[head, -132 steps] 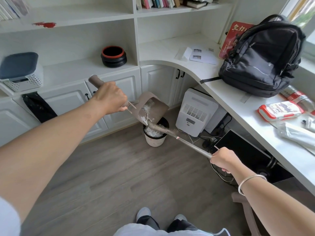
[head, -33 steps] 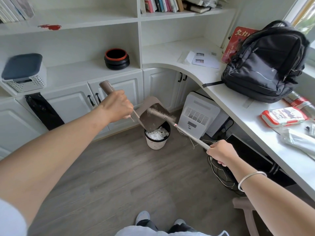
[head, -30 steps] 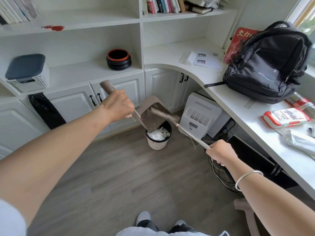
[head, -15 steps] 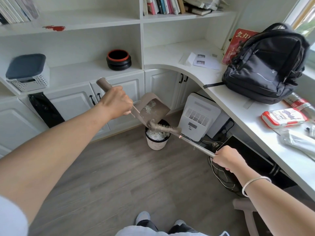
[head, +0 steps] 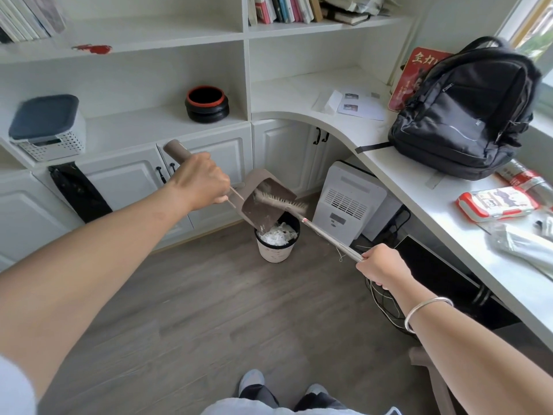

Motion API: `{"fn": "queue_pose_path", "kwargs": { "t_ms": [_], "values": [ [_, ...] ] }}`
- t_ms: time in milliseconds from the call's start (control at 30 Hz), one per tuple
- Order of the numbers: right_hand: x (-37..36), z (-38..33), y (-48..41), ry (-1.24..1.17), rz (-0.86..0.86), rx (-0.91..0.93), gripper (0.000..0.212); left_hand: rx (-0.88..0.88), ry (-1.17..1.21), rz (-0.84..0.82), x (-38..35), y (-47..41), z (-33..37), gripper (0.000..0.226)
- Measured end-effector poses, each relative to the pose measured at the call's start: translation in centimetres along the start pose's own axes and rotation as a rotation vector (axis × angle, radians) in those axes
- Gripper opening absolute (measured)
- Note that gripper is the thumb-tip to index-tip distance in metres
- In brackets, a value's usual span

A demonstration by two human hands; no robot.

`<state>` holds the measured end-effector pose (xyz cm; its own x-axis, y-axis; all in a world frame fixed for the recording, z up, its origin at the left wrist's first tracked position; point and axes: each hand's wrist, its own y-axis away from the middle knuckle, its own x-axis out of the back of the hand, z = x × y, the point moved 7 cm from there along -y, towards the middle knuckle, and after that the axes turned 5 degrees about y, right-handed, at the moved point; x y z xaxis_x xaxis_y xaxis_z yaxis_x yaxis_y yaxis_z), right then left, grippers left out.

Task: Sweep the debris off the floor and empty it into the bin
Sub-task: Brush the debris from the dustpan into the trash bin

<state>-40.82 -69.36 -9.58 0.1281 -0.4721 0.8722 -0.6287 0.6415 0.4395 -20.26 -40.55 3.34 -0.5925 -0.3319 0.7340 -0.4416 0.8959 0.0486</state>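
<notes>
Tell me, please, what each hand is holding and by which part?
The left hand has its grip on the dustpan handle; the right hand, on the broom shaft.

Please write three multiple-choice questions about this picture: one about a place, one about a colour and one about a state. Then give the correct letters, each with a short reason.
1. Where is the dustpan held?
A. Over the bin
B. On a shelf
C. Flat on the floor

2. What colour is the backpack?
A. Red
B. Black
C. White

3. What is the state of the bin?
A. Empty
B. Closed with a lid
C. Open, holding white scraps

Answers:
1. A, since the tilted dustpan hangs just above the bin's rim.
2. B, since its fabric is black all over.
3. C, since the white scraps show through its open top.
</notes>
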Motion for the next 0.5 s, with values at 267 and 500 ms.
{"fn": "queue_pose_path", "kwargs": {
  "t_ms": [267, 500],
  "values": [
    [-0.3, 1.0, 0.0, -0.015, -0.007, -0.081, 0.033, 0.143, -0.112, 0.035, 0.3, 1.1, -2.0, 0.052],
    [1.0, 2.1, -0.1, -0.068, -0.023, -0.065, 0.025, 0.015, -0.023, -0.001, -0.3, -0.6, 0.4, 0.039]
  ]
}}
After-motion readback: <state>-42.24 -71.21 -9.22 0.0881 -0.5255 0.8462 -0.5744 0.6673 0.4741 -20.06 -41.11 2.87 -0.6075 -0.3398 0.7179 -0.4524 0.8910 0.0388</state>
